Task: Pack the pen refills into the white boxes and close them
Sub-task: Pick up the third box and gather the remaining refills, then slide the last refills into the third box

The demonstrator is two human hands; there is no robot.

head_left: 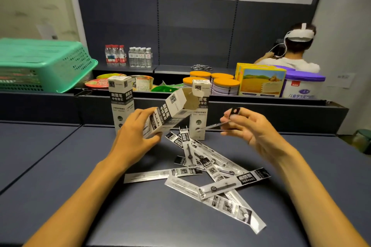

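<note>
the left hand (138, 136) grips a white box (170, 114) around its lower end, with the fingers curled over the top face and the thumb under it, and the box is tilted so that its open mouth with the raised flap looks up and to the right, toward the other hand; this seems the reason for the tilt, so a refill can slide in easily. the right hand (249, 126) pinches one packed refill (217, 124) between thumb and first fingers, the other fingers loosely bent, and the thin end of the refill points left toward the open mouth but is not yet inside it. i judge the step in hand is the filling of this box, and much work is left, because a loose pile of refills (208, 168) lies on the dark table (60, 166) just in front of the hands, crossing over each other. two more boxes stand upright behind: one closed box (121, 102) at the left, and a second box (198, 118) partly hidden behind the tilted one, so i cannot tell if it is closed. further back there is a green basket (44, 64), some water bottles (128, 57), tins with orange lids (214, 84), and another person sitting at the far right. nothing stands between the refill and the mouth of the box.
</note>
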